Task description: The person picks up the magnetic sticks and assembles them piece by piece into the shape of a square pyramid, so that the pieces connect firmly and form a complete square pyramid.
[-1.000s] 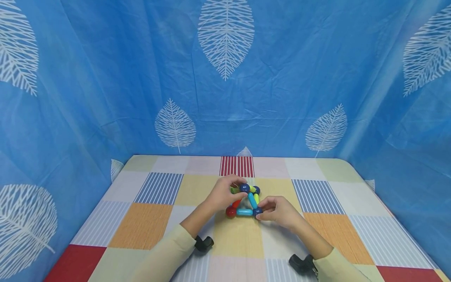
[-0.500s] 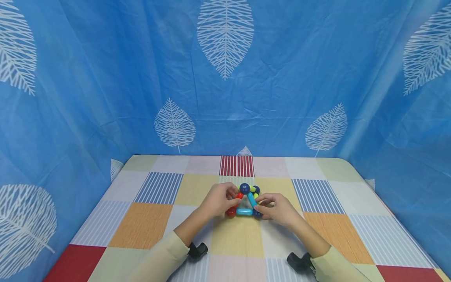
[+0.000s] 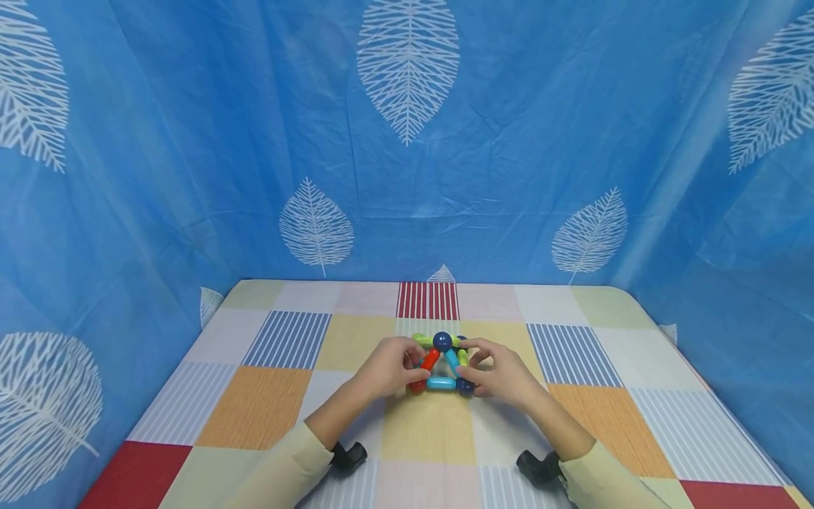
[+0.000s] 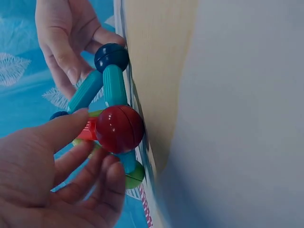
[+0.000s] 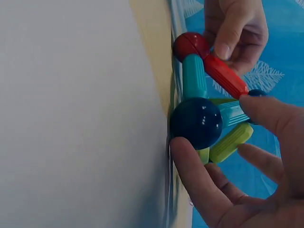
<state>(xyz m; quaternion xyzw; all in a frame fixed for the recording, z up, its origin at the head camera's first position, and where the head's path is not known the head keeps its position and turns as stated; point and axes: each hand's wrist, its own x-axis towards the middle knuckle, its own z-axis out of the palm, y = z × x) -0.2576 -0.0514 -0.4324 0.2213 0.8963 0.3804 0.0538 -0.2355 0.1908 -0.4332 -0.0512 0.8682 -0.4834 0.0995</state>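
Note:
A frame of magnetic rods and balls stands on the table in the head view. A dark blue ball (image 3: pixel 442 342) tops it, with a red rod (image 3: pixel 430 359) and a light blue rod (image 3: pixel 452 359) sloping down. Along its front, another light blue rod (image 3: pixel 441 383) joins a red ball (image 4: pixel 119 129) to a second dark blue ball (image 5: pixel 196 123). My left hand (image 3: pixel 386 366) pinches the red rod between thumb and fingers. On the other side, my right hand (image 3: pixel 505 371) holds the frame, its thumb by the sloping blue rod and a fingertip touching the lower dark blue ball.
The table is covered with a patchwork cloth (image 3: pixel 429 438). A blue curtain with white leaves (image 3: pixel 407 212) hangs behind and at both sides. Black wrist devices (image 3: pixel 348 458) sit below both wrists. A green ball (image 3: pixel 418 339) forms the frame's back left corner.
My left hand has come down from the top ball to the red rod. My right hand has shifted up slightly from the lower dark blue ball. The frame stays in place.

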